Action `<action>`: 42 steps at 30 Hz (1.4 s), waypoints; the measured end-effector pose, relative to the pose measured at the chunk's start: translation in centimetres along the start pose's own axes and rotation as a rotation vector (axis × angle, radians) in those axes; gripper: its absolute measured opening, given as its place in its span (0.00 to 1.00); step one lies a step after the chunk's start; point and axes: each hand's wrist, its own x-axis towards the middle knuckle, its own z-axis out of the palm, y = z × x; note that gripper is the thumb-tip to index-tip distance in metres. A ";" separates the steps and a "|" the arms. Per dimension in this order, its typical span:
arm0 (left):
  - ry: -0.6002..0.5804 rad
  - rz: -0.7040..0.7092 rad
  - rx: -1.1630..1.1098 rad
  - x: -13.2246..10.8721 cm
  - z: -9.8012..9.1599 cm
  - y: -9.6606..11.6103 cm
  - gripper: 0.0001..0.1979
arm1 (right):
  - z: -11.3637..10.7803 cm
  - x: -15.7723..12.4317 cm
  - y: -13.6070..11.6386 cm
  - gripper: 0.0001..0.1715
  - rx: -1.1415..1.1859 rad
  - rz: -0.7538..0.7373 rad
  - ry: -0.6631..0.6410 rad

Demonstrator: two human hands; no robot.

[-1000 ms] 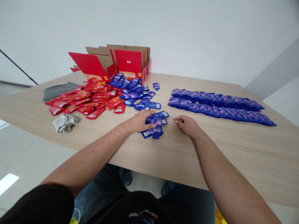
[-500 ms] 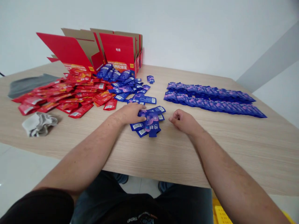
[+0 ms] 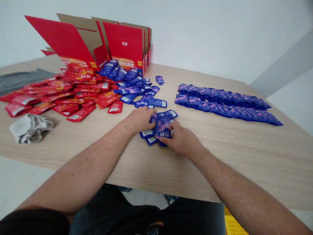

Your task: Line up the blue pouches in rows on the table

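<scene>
A small heap of blue pouches (image 3: 147,133) lies on the table between my two hands. On its left side is my left hand (image 3: 141,120), thumb and fingertips closed at the edge of a blue pouch. From the right, my right hand (image 3: 184,139) reaches onto the heap. Its thumb and fingers grip the right edge of the top blue pouch (image 3: 162,128), which has purple artwork and white lettering. My fingers cover parts of the pouches under them.
Two overlapping rows of blue pouches (image 3: 227,109) lie to the right. Red pouches (image 3: 80,98) and more blue pouches (image 3: 128,89) are piled before open red cartons (image 3: 124,42). A crumpled glove-like cloth (image 3: 31,129) and a grey cloth (image 3: 26,80) lie left. A yellow crate (image 3: 232,225) stands below the table.
My right hand has moved left from bare tabletop onto the top blue pouch and taken hold of it. My left hand stays at the heap's left side. The camera view has shifted slightly.
</scene>
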 end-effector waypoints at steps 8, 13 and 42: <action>0.009 0.000 -0.029 0.0 0.2 0.0 0.32 | -0.1 0.5 1.8 0.24 0.097 -0.086 -0.018; 0.021 0.015 -0.025 0.1 0.5 -0.2 0.29 | -0.3 0.9 2.6 0.22 0.174 -0.113 -0.003; 0.038 0.020 -0.021 0.2 0.6 0.0 0.27 | 1.3 1.7 3.1 0.37 0.379 -0.103 0.099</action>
